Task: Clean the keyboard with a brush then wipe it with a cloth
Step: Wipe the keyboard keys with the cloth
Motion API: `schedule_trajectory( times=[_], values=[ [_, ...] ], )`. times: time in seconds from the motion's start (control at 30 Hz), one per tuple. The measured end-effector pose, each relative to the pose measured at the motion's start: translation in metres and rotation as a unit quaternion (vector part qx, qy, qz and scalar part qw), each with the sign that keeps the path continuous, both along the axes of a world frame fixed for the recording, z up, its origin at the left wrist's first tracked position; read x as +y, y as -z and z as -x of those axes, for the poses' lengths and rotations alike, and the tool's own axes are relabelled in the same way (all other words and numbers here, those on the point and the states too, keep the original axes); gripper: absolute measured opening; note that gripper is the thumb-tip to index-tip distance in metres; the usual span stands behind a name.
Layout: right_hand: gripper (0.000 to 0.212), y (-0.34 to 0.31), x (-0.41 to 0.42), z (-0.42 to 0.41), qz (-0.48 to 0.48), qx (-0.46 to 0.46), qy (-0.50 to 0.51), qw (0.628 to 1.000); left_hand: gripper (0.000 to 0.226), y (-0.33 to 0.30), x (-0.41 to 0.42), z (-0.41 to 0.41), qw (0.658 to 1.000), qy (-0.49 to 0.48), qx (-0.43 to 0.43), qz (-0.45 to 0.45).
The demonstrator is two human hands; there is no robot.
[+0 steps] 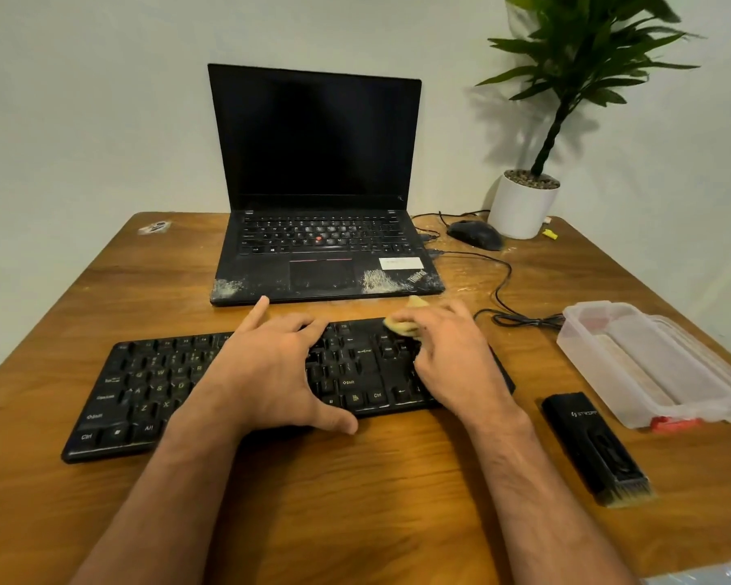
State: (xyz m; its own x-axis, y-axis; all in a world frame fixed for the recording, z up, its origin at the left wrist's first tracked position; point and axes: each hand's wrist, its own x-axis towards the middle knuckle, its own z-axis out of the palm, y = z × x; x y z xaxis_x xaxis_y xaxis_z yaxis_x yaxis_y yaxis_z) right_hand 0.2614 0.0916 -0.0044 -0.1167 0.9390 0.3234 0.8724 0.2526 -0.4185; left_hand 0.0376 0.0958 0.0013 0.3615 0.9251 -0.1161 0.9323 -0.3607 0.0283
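On the wooden tabletop (355,500) before the laptop (321,230), the black keyboard (144,399) lies flat, likely light and rigid, steadied by the left hand (271,373), fingers spread. The right hand (448,356) pinches a soft yellow cloth (401,327) at its top-right keys; the brush (596,449) lies nearby.

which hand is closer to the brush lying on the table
Right. The right hand holds the cloth on the keyboard's right end, just left of the brush; the left hand rests mid-keyboard, farther away.

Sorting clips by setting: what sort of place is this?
Probably a home desk or small office corner: a wooden table against a plain wall holds a ThinkPad laptop, a wired mouse and a potted plant.
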Motion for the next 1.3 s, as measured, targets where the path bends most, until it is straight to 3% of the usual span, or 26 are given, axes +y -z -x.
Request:
schedule_trajectory(
  times=[0.1, 0.23, 0.37, 0.53, 0.67, 0.8, 0.93, 1.13, 1.3],
  values=[
    [0.050, 0.001, -0.013, 0.007, -0.009, -0.027, -0.090, 0.996, 0.145, -0.001, 0.000, -0.001, 1.000, -0.013, -0.003, 0.009],
    [0.045, 0.003, -0.007, -0.008, -0.060, 0.006, 0.058, 0.996, 0.144, 0.001, -0.002, 0.000, 0.998, -0.027, -0.050, 0.026],
    [0.050, 0.007, -0.015, 0.006, -0.033, -0.026, -0.065, 0.997, 0.142, 0.001, -0.002, -0.001, 0.996, -0.038, -0.070, 0.032],
    [0.041, 0.002, -0.015, -0.002, -0.047, 0.006, 0.080, 0.996, 0.143, 0.003, -0.004, 0.001, 0.995, -0.032, -0.086, 0.026],
    [0.047, 0.007, -0.018, 0.017, -0.038, -0.029, -0.042, 0.998, 0.144, 0.006, -0.004, 0.001, 0.995, -0.035, -0.088, 0.015],
    [0.041, 0.008, -0.013, 0.002, -0.038, -0.005, 0.040, 0.998, 0.143, 0.008, -0.006, 0.002, 0.994, -0.037, -0.106, 0.013],
    [0.049, 0.009, -0.018, 0.019, -0.048, -0.030, -0.084, 0.995, 0.143, 0.007, -0.006, 0.001, 0.995, -0.041, -0.096, 0.008],
    [0.039, 0.017, -0.024, -0.004, -0.072, 0.050, -0.056, 0.995, 0.141, 0.007, -0.006, 0.001, 0.993, -0.044, -0.106, 0.021],
    [0.043, 0.019, -0.025, -0.004, -0.052, 0.019, -0.036, 0.998, 0.143, -0.002, -0.001, -0.007, 0.992, -0.061, -0.098, 0.057]
  ],
)
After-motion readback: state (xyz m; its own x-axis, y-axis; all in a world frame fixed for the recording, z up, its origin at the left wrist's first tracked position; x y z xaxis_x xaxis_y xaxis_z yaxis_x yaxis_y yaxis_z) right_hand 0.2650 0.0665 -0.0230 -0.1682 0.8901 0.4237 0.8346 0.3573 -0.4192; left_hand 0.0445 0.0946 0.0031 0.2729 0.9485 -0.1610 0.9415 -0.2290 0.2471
